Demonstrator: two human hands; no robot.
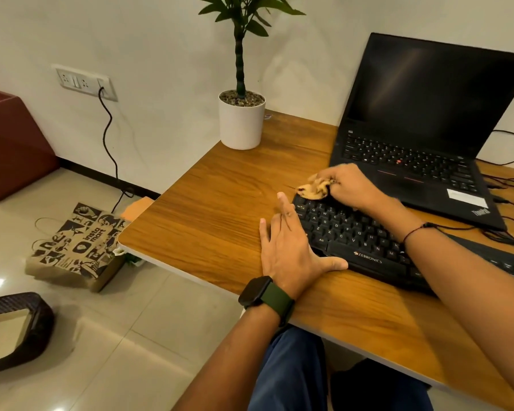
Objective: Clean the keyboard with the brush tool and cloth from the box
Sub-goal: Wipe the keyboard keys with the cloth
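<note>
Right hand (346,185), fingers curled around a crumpled tan cloth (312,189), pressing it on the far left corner of the black Zebronics keyboard (356,232). Left hand (291,247), fingers straight and spread, lies flat on the counter (214,209) against the keyboard's left end, thumb along its front edge, apparently bracing it.

Risks, as judged from this pose: the cloth works at the very corner, so a hard stroke toward the left hand could carry dust onto the counter or push the keyboard askew; bunched folds may catch a keycap edge and lift it. Just beyond the right hand the open ThinkPad laptop (422,149) sits close, and a long wipe could knock its palm rest.

Obscured: the right forearm covers the keyboard's middle rows, and its right end is cut off by the frame. The cloth is blurred, so its fold and any contact with the keys under it are unclear. No brush tool or box can be made out.
</note>
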